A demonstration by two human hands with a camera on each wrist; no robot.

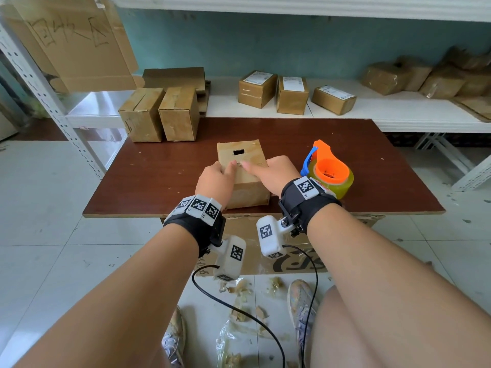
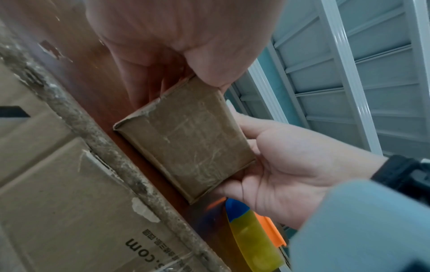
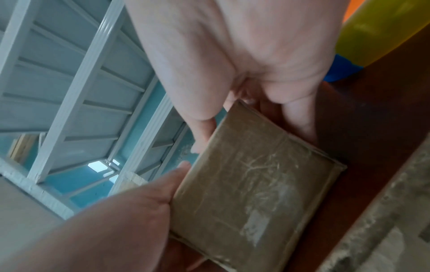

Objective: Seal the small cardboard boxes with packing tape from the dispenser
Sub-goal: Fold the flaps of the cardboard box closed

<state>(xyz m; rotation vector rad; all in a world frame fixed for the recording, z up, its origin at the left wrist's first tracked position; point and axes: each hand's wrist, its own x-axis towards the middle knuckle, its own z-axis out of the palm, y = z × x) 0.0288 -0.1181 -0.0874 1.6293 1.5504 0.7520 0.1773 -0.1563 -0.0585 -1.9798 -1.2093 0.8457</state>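
A small cardboard box (image 1: 247,187) with a dark rectangular hole (image 1: 238,152) in its top stands in the middle of the brown table (image 1: 159,176). My left hand (image 1: 216,179) grips its left side, thumb laid across the top. On the other side my right hand (image 1: 273,172) holds it the same way, thumb on top and fingers down the right face. Both thumbs nearly meet at the top's centre. The left wrist view shows the box's near face (image 2: 186,139) between both hands. The orange and blue tape dispenser (image 1: 329,173) with its yellowish roll lies just right of my right hand, untouched.
Two taller boxes (image 1: 159,114) stand at the table's back left. Labelled boxes (image 1: 292,94) and wrapped parcels (image 1: 398,75) sit on the white shelf behind. A metal rack post (image 1: 53,102) rises at left. Flattened cardboard (image 1: 265,251) and scraps lie on the floor by my feet.
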